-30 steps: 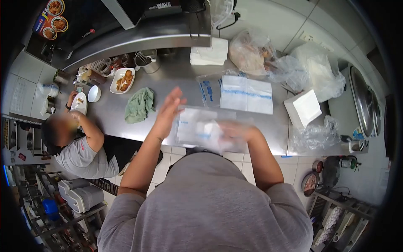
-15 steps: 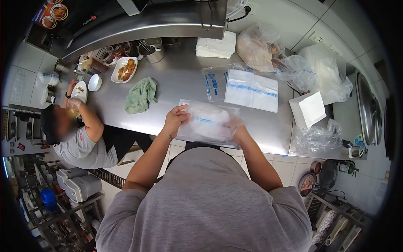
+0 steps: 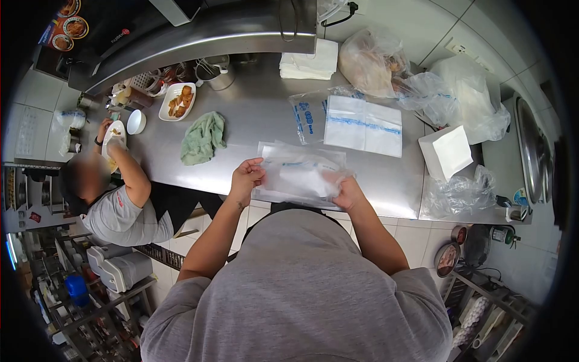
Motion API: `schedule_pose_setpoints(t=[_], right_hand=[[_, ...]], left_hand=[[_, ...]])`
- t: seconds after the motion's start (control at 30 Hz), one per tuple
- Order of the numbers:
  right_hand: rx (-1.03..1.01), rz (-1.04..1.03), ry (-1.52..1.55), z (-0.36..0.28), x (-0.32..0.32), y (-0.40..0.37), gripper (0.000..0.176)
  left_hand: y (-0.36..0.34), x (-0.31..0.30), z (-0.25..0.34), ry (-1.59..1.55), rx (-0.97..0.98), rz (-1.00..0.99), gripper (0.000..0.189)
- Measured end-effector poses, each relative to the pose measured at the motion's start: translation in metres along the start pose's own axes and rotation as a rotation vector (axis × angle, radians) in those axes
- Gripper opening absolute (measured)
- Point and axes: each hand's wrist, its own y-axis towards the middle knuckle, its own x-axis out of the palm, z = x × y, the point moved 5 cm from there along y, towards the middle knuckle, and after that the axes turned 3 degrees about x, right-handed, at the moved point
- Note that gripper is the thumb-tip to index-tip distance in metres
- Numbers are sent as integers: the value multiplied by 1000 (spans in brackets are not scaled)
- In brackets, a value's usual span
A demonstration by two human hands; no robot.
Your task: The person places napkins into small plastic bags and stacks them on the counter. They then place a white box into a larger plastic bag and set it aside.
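Note:
A clear plastic bag [image 3: 274, 184] with blue print lies spread at the counter's front edge, over white sheet-like material. My left hand [image 3: 246, 180] pinches its left edge, thumb and fingers closed together. At the opposite side my right hand [image 3: 345, 188] is closed on the bag, some fingers showing blurred through the film. Behind the bag rests a flat stack of white plastic bags [image 3: 362, 127] with a blue printed band. A clear wrapper [image 3: 303, 120] with blue lettering sticks out from under that stack.
A green cloth [image 3: 204, 139] lies crumpled on the steel counter [image 3: 253, 108]. White napkins [image 3: 309, 60], bulging plastic bags [image 3: 371, 63] and a white box [image 3: 445, 154] stand around. A co-worker [image 3: 123, 202] at left handles food on a plate, near a dish of fried pieces [image 3: 178, 102].
My right hand has shifted slightly and its fingers show more through the film. The white material in the bag looks flatter. My left hand sits slightly lower.

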Motion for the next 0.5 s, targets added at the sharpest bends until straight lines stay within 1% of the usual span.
schedule_pose_setpoints(t=[0.03, 0.07, 0.13, 0.17, 0.2, 0.27, 0.3, 0.37, 0.4, 0.43, 0.47, 0.5], right_hand=[[-7, 80, -144, -1, -3, -1, 34], [-7, 80, -144, 3, -7, 0, 34], [-45, 61, 16, 7, -13, 6, 30], [-24, -210, 326, 4, 1, 6, 31], [-18, -207, 331, 7, 2, 8, 31], [-234, 52, -268, 1, -5, 10, 33], [-239, 52, -269, -1, -6, 6, 33], [-93, -33, 81, -5, -3, 2, 32], [-4, -69, 259, 1, -2, -1, 31], [-11, 57, 119, 4, -6, 7, 38], [-16, 58, 125, 11, -8, 8, 38], [-158, 125, -82, 6, -9, 12, 36]], left_hand=[[-1, 0, 1, 33, -9, -17, 33], [-2, 1, -1, 33, -9, -17, 33], [-3, -2, -4, 15, -69, 54, 33], [-2, -1, 0, 13, -67, 58, 33], [-4, -1, 1, 6, -70, 32, 34], [-9, 1, -2, 1, -79, 2, 34], [-10, 2, -2, 12, -96, 21, 34], [-2, 0, 4, 19, -99, 47, 35], [-1, -3, 4, 19, -67, 10, 34], [-5, -6, 1, 24, -45, -31, 34], [-7, -5, -5, 29, -46, -37, 34], [-6, -4, -7, 86, -22, -4, 34]])
